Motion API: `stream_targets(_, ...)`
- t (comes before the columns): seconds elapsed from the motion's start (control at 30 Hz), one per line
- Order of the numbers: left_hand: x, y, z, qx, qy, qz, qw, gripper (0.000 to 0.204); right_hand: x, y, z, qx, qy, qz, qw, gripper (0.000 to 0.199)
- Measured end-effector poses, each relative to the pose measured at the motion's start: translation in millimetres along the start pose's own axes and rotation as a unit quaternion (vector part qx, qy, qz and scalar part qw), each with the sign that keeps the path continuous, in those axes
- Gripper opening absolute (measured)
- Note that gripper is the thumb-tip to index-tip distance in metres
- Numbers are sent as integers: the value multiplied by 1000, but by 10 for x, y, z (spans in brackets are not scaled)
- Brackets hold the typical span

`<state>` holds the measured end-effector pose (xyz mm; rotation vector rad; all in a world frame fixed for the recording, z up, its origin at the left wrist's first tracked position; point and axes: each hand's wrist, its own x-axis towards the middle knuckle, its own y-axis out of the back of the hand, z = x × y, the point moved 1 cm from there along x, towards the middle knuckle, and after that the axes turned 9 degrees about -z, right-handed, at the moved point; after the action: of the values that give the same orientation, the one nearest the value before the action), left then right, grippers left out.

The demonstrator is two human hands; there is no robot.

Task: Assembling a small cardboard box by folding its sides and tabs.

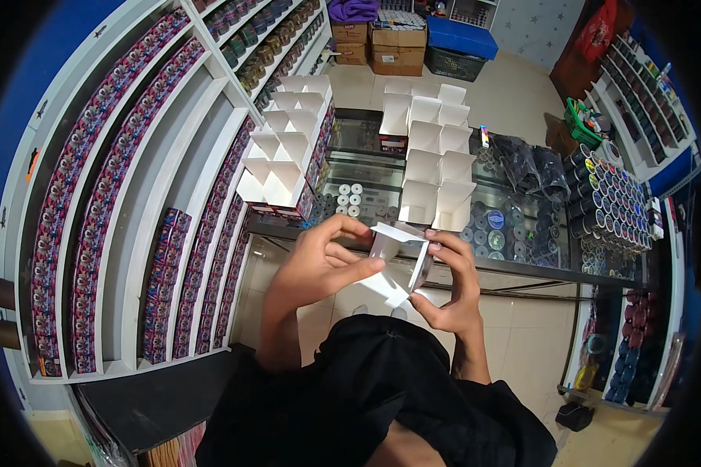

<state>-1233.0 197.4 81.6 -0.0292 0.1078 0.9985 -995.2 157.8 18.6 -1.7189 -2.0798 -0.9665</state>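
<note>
Between my two hands, in front of my chest, I hold a small open cardboard box [398,274], white inside with its flaps standing out. My left hand [319,265] grips its left side, thumb on the near part and fingers along the far edge. On the other side, my right hand [453,286] holds the box's darker outer wall, with the thumb low and the fingers on top. Just beyond stand rows of open white-lined boxes [438,171] on the glass counter [364,170]. Another block of open boxes [276,185], with purple patterned outsides, stands at the counter's left end.
Tall white shelves [132,233] at left carry rows of patterned boxes [105,198]. Pale spools [349,199] lie by the counter's near left part. Black plastic bags [528,165] and stacked round-ended spools [611,201] stand at right. Cartons [397,53] and a blue-covered crate [458,64] sit behind.
</note>
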Motion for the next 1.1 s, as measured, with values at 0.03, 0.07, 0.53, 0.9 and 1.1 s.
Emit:
stream_targets(0.03, 7, -6, 30, 23, 20, 5, 1000, 41, -2, 7, -1, -6, -1, -23, 1000, 72)
stream_targets(0.07, 15, -11, 40, 46, 39, 10, 998, 38, -9, 14, 1, -13, -2, -45, 999, 74)
stream_targets(0.53, -2, 11, -167, 114, -232, 49, 965, 43, -88, 35, 161, 249, -65, 25, 966, 77)
stream_targets(0.9, 64, -356, -299, 190, -375, 44, 906, 51, -154, 74, 271, 334, -155, 50, 928, 76)
stream_targets(1.1, 58, -342, -274, 205, -379, 87, 898, 65, -200, 70, 309, 369, -174, 54, 912, 75)
